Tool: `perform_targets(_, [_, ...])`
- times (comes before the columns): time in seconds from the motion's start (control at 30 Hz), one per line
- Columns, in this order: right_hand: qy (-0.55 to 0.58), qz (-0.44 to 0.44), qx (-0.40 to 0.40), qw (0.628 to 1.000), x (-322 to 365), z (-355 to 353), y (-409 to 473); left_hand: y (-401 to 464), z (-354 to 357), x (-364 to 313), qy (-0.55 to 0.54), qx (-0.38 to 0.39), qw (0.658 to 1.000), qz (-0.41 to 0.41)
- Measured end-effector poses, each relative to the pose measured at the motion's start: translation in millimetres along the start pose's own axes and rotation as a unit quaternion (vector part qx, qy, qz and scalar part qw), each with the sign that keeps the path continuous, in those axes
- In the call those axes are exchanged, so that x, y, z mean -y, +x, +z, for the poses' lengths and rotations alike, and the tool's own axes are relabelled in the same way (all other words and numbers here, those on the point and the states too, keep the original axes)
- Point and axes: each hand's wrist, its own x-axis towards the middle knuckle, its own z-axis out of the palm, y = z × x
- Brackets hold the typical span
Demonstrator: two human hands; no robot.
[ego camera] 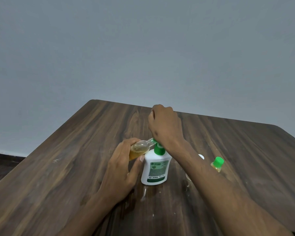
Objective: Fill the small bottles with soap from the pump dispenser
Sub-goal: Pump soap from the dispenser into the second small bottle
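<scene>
Bottle [139, 149] pinched tilted by left hand [121, 169] at pump [157, 148] spout to catch soap; right hand [163, 125] fist presses pump.

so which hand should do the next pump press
Right. The right hand already sits over the green pump head of the white dispenser, while the left hand is busy holding the small bottle tilted with its mouth at the nozzle.

Dim, even light, soft shadows, wide-angle bending at the edges
</scene>
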Motion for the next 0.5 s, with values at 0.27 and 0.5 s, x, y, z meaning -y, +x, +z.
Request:
perform_targets(0.27, [-0.001, 0.011, 0.006, 1.0, 0.5, -0.6, 0.3, 0.4, -0.2, -0.2, -0.001, -0.001, 1.0, 0.005])
perform_targets(0.5, [-0.003, 0.017, 0.008, 1.0, 0.9, -1.1, 0.2, -0.1, -0.4, -0.1, 0.0, 0.0, 1.0, 0.004])
